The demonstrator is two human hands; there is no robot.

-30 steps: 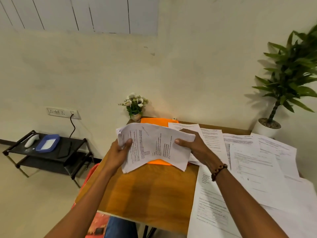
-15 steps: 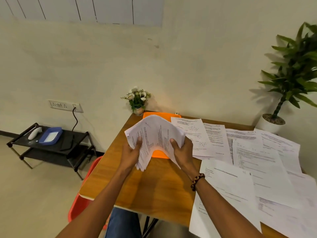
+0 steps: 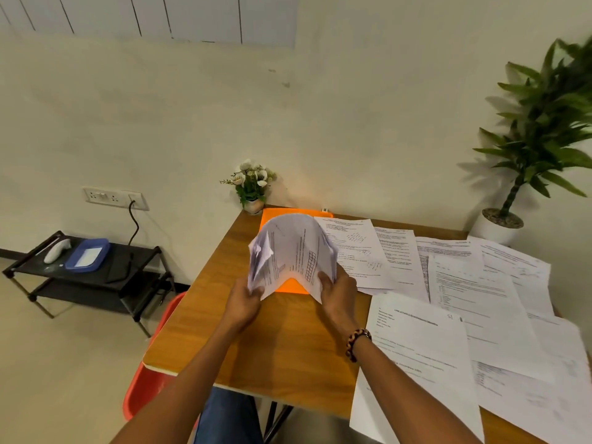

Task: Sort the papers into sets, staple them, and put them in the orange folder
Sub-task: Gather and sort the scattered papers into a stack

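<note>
A: What are you holding?
B: Your left hand [image 3: 245, 302] and right hand [image 3: 336, 294] clamp a paper stack [image 3: 293, 254], bowed upward into an arch.
A: And the orange folder [image 3: 293, 285]?
B: Flat, glossy, just beyond your grip, beneath the arch.

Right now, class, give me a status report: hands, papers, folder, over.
Left hand and right hand both grip the paper bundle, bowed upward. Orange folder flat beneath it. Loose sheets spread to the right. No stapler visible.

Folder [image 3: 290, 286] on table [image 3: 282, 354]; loose sheets [image 3: 464, 299] right; flowerpot [image 3: 253, 205] behind.
</note>
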